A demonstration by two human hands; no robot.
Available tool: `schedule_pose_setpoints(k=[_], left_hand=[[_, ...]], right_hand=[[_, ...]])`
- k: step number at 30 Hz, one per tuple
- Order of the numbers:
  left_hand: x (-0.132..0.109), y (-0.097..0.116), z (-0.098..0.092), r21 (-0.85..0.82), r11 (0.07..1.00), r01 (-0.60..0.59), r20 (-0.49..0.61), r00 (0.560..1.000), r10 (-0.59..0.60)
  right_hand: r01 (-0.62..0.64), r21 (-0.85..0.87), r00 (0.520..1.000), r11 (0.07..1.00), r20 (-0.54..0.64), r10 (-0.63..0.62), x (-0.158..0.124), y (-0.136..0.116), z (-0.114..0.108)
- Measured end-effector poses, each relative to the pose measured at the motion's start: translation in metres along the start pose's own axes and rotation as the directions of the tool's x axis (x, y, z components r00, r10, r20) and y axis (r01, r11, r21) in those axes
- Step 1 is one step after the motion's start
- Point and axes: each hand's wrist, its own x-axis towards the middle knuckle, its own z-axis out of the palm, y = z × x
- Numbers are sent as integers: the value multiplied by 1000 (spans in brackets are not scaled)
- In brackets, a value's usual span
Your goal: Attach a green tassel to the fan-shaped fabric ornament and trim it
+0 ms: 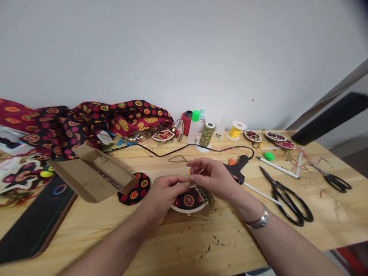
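My left hand and my right hand meet at the table's middle, fingertips pinched together. A small yellow piece, perhaps thread or a bead, shows at the right fingertips; its exact shape is too small to tell. What the left fingertips grip is hidden. Just under both hands lies a rounded ornament of dark patterned fabric with a pale rim and a cut-out lattice. Olive-green threads fan out at its right side. Left of it, partly behind the left hand, is a loose patterned fabric piece.
An open cardboard box and a phone lie left. To the right are a glue gun, large black scissors and smaller scissors. Thread spools, including a green one, bottles and bunched patterned fabric line the wall.
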Motion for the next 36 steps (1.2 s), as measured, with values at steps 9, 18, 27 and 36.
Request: schedule_pose_setpoints(k=[9,18,27,36], left_hand=[[1,0,1,0,1000,9,-2,1000,-9],[1,-1,0,43,999,-11,-10,1000,12],[1,1,1,3,1000,7,-9,1000,-7],[1,0,1,18,1000,6,-16,1000,-6]], right_hand=[[44,-32,999,999,7,-43,0,2,0],[56,-50,998,997,2,-56,0,4,0],[78,-106,997,991,-17,-80,0,0,0],[20,-114,999,993,-35,-24,-1,2,-1]])
